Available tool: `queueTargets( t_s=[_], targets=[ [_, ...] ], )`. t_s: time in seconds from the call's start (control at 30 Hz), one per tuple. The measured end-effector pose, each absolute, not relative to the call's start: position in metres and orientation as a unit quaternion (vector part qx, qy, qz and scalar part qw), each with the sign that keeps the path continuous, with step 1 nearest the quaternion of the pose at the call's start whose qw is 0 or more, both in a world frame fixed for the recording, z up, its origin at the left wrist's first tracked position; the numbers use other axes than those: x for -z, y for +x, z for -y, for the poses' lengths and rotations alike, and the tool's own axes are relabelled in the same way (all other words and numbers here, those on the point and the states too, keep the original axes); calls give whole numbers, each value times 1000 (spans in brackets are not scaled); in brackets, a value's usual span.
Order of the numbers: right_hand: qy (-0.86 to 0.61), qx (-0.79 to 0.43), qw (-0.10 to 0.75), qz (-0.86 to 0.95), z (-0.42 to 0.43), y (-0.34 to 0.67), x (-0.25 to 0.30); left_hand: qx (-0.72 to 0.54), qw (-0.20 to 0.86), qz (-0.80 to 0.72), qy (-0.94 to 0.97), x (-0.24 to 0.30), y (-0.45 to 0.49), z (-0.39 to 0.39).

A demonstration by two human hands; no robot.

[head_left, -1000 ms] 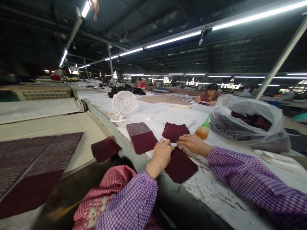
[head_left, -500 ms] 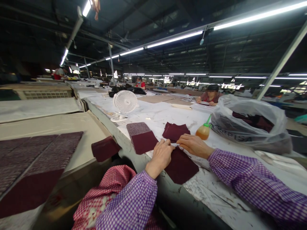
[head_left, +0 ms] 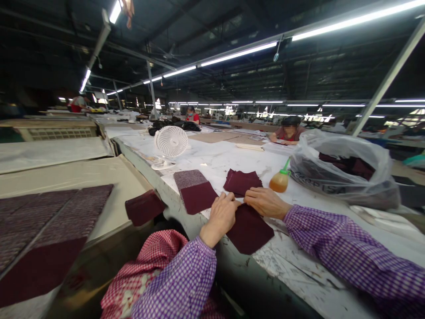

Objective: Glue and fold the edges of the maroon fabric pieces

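Observation:
A dark maroon fabric piece (head_left: pixel 250 230) with cut corners lies on the white table, partly over its near edge. My left hand (head_left: pixel 221 217) is closed at the piece's upper left edge, fingertips pressed down on it. From the right, my right hand (head_left: pixel 265 201) pinches the same upper edge, its fingers almost meeting those of the left. The fingertips hide that edge. Just beyond the hands sits a small stack of maroon fabric pieces (head_left: pixel 242 181). To the left lies a two-tone piece (head_left: pixel 197 195), speckled at its far end and plain maroon at the near end.
An oil bottle (head_left: pixel 280 179) with a green spout stands behind my right hand. Farther right is a clear plastic bag (head_left: pixel 345 177) holding dark cloth. A white fan (head_left: pixel 171 141) stands at the left. Striped panels (head_left: pixel 63 221) lie on the left-hand table. Co-workers sit beyond.
My right hand has shifted slightly left, closer to my left hand, along the fabric's edge. The fabric piece stays nearly in place; the whole view has moved a little.

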State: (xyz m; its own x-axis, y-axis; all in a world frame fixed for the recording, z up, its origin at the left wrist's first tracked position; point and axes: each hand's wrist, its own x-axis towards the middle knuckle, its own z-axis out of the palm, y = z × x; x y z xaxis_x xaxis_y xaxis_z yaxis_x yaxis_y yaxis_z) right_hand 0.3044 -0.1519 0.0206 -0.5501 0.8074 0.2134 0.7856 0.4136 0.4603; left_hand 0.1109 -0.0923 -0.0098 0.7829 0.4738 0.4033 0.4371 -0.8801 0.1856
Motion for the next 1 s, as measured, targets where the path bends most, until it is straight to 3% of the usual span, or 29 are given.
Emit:
queueTargets(
  t_s=[0.33, 0.57, 0.8, 1.0],
  targets=[
    [464, -261, 56, -844, 153, 312, -22, -214, 37, -231, 948, 7, 109, 95],
    [521, -77, -119, -841, 160, 294, -36, -212, 27, -228, 950, 3, 108, 98],
    [573, -92, -65, -812, 161, 288, -33, -214, 24, -232, 948, 0, 107, 100],
    [563, -80, -109, -816, 162, 284, -29, -216, 34, -230, 948, 1, 108, 98]
  ],
)
